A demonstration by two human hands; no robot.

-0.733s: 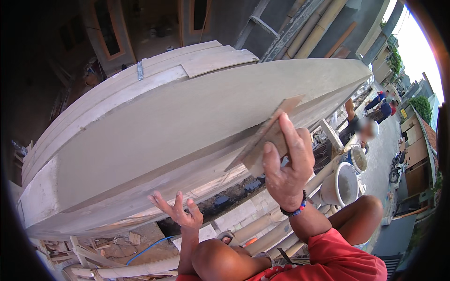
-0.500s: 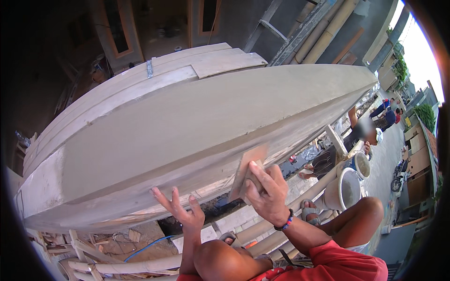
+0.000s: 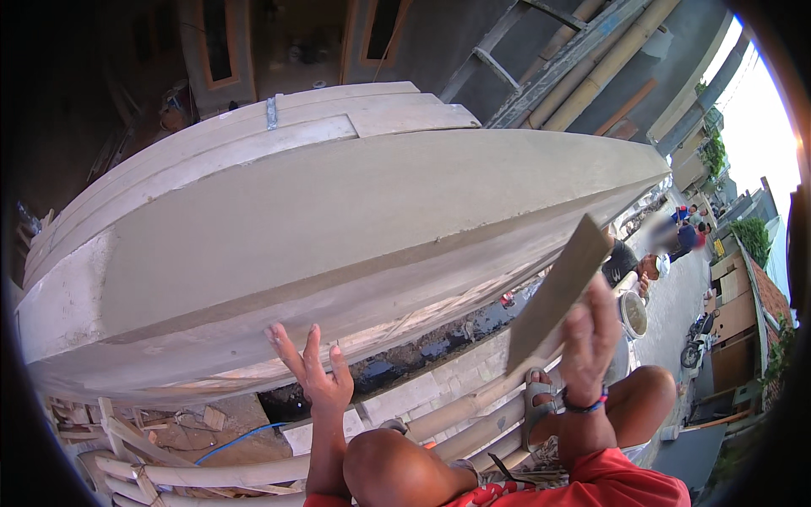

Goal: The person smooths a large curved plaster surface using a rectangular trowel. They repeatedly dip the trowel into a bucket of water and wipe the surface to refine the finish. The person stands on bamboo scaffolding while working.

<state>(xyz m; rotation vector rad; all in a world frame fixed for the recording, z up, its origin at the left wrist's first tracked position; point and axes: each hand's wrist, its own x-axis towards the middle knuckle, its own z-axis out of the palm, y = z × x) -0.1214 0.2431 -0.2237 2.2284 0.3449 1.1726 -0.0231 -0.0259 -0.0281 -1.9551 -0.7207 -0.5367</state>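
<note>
1. The right hand (image 3: 589, 342), blurred, grasps a flat, rectangular grey-brown plastering float (image 3: 557, 296). The fingers are on the side away from the slab's left end, and the exact grip is hard to make out.
2. The float has just changed place: a moment ago it stood tilted in front of the slab's narrow side face; now it is up and to the right, with its broad face turned into view. It appears apart from the slab, so no spreading or smoothing seems to be going on at this instant.
3. The left hand (image 3: 325, 376) holds nothing; its fingers are spread in front of the slab's lower side, much as in the earlier frames. Whether the fingertips touch it, I cannot tell.
4. The long, tapering slab coated in smooth grey plaster (image 3: 363, 203) lies across the scene beyond both hands. Its edge runs fairly straight, with one small lump (image 3: 461, 239) near the middle, no longer overlapped by the right hand's tool as in the earliest frame.
5. Pale flat boards (image 3: 338, 127) line its far side.
6. To the right, a round bucket with grey contents (image 3: 632, 315) stands near a co-worker in a dark shirt (image 3: 621, 262); the nearer white bucket (image 3: 621, 359) is now mostly hidden behind the right hand.
</note>
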